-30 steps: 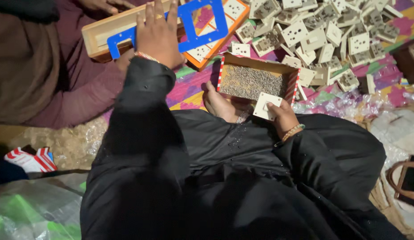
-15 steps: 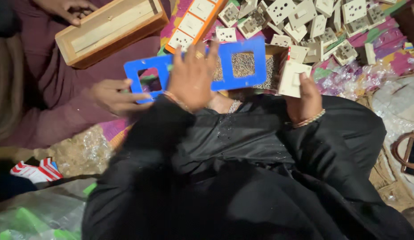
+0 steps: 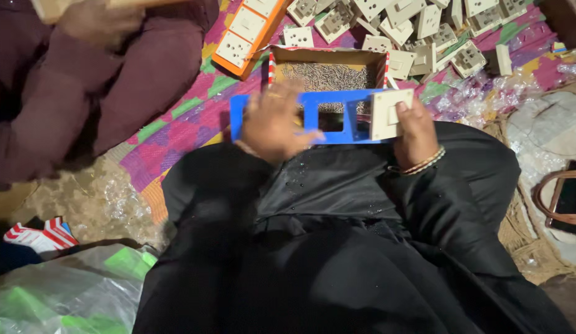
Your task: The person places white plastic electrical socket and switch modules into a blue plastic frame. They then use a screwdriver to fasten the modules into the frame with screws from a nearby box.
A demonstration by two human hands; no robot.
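Observation:
My left hand [image 3: 272, 122] grips a blue plastic frame [image 3: 343, 99] with rectangular cut-outs, held level over my lap. My right hand [image 3: 415, 127] holds a cream switch module [image 3: 390, 112] against the frame's right end. Just beyond the frame sits an open cardboard box [image 3: 328, 59] filled with small metal screws. Both my sleeves are black, and a bangle circles my right wrist.
A heap of cream switch modules [image 3: 424, 28] lies on the coloured mat [image 3: 189, 117] at the top. An orange switch board [image 3: 251, 31] lies at the upper middle. Another person in maroon sleeves [image 3: 114, 74] sits at the left. A brown bag [image 3: 563, 198] rests at the right.
My left hand has brought the blue frame from the far boards down to my lap. My right hand has moved the cream module onto the frame's right end.

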